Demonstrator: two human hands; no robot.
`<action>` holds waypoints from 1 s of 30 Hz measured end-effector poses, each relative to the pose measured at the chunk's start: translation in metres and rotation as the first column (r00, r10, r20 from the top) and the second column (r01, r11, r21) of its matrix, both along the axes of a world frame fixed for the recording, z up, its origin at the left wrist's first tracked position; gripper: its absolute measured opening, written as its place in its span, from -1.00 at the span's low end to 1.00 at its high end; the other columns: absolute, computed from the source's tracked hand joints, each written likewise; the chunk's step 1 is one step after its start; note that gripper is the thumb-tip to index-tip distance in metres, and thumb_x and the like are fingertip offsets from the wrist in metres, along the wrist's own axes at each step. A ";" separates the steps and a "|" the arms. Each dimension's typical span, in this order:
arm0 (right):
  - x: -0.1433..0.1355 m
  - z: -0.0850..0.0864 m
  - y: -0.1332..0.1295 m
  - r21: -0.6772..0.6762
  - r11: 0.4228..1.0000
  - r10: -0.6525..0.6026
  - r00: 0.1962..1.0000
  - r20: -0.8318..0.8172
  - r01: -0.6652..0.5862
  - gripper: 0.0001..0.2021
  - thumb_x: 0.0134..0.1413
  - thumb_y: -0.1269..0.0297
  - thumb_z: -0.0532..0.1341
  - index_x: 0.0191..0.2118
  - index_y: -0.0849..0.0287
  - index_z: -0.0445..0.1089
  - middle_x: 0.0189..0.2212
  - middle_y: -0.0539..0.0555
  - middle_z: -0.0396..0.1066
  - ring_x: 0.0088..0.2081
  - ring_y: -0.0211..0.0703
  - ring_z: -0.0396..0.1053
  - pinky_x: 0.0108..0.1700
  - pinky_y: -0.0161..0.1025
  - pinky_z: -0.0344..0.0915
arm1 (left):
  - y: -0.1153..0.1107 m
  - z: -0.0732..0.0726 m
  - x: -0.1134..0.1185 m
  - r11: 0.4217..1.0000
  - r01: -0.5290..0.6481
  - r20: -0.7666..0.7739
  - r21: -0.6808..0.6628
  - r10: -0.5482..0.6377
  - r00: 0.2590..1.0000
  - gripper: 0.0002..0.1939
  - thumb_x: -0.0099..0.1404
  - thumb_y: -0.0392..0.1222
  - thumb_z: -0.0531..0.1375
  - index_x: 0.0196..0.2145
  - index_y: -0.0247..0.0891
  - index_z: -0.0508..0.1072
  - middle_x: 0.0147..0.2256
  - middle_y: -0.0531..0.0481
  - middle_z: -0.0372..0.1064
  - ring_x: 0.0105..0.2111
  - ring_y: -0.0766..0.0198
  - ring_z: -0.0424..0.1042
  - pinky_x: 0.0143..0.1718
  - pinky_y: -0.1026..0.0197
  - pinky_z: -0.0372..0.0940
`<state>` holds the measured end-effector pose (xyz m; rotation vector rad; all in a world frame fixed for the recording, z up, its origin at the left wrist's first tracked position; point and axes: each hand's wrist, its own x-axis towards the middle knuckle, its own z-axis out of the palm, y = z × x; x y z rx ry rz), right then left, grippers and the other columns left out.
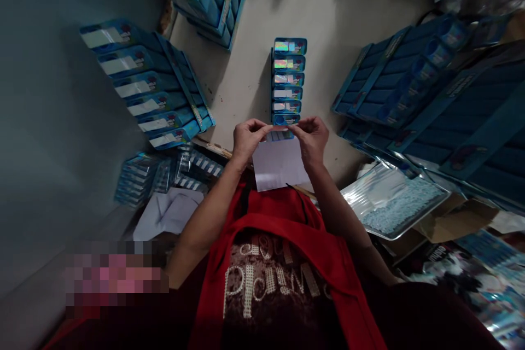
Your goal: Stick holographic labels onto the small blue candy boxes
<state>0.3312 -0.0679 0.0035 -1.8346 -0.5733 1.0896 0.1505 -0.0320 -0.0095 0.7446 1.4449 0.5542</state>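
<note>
My left hand (246, 142) and my right hand (311, 141) pinch the two ends of a small, narrow sticker (280, 128), stretched level between the fingertips. It is held at the near end of a row of small blue boxes (287, 93), close to the box with a round dark mark (286, 120). The other boxes in the row carry pale, shiny strips, some with rainbow glints. Under and in front of my hands lies a white sheet (276, 167), with another blue printed piece partly hidden at its upper edge.
Stacked blue boxes (143, 82) with pale strips stand at left, and more blue packs (217, 0) behind. Larger stacks (394, 71) line the right side. A clear tray (397, 202) of small pale-blue pieces sits lower right. Crumpled white paper (168, 210) lies lower left.
</note>
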 end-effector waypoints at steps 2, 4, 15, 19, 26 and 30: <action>-0.005 -0.009 0.004 0.014 1.000 -0.018 0.997 0.079 0.017 -0.61 -0.03 0.04 0.52 -0.30 0.06 0.33 -0.40 -0.09 0.50 -0.33 -0.20 0.51 -0.17 -0.22 0.46 | 0.005 -0.005 0.001 1.000 -0.015 -0.030 0.008 0.015 0.999 -0.66 0.11 0.08 0.51 -0.40 -0.25 0.62 -0.52 0.05 0.46 -0.52 0.35 0.39 -0.46 0.29 0.36; -0.009 -0.019 0.009 0.019 1.000 -0.008 0.990 0.138 0.005 -0.64 0.03 0.07 0.50 -0.28 0.04 0.31 -0.40 -0.09 0.50 -0.32 -0.19 0.50 -0.14 -0.21 0.46 | 0.009 -0.010 0.003 1.000 -0.029 -0.045 0.010 0.030 0.999 -0.69 0.13 0.05 0.50 -0.39 -0.25 0.62 -0.49 0.05 0.47 -0.50 0.35 0.39 -0.45 0.30 0.37; -0.004 -0.041 0.005 -0.099 0.986 0.167 0.849 0.502 -0.135 -0.71 0.14 0.12 0.42 -0.20 0.04 0.31 -0.25 -0.03 0.40 -0.11 -0.07 0.43 0.02 -0.10 0.39 | 0.014 -0.036 0.008 0.994 -0.051 0.024 -0.099 0.054 0.998 -0.62 0.06 0.06 0.52 -0.36 -0.28 0.59 -0.44 0.05 0.46 -0.43 0.35 0.40 -0.37 0.32 0.36; 0.009 -0.055 0.007 -0.161 0.985 0.127 0.894 0.429 -0.063 -0.50 -0.05 0.01 0.53 -0.19 0.05 0.25 -0.26 -0.08 0.26 -0.18 -0.15 0.33 -0.09 -0.19 0.34 | 0.013 -0.054 0.015 0.943 -0.073 0.087 -0.324 0.107 0.990 -0.59 0.03 -0.01 0.56 -0.31 -0.29 0.55 -0.39 0.04 0.50 -0.43 0.34 0.42 -0.32 0.27 0.39; 0.028 -0.063 0.010 -0.221 0.965 0.193 0.952 0.235 -0.141 -0.46 -0.03 -0.11 0.53 -0.18 0.08 0.27 -0.36 -0.14 0.24 -0.32 -0.25 0.26 -0.20 -0.24 0.26 | 0.019 -0.064 0.002 0.981 0.174 -0.435 0.085 -0.121 0.892 -0.83 0.26 -0.24 0.41 -0.16 -0.24 0.64 -0.19 -0.10 0.62 -0.13 0.09 0.58 0.07 0.07 0.43; 0.051 -0.047 -0.023 -0.296 0.917 0.364 0.866 0.342 -0.268 -0.63 0.19 -0.08 0.41 -0.18 0.12 0.43 -0.25 0.06 0.45 -0.16 -0.10 0.35 0.03 -0.09 0.33 | 0.003 -0.057 -0.019 0.859 0.512 -0.621 0.012 -0.396 0.677 -0.62 0.22 -0.15 0.51 -0.02 -0.24 0.66 0.09 -0.29 0.53 0.20 -0.20 0.48 0.32 -0.11 0.33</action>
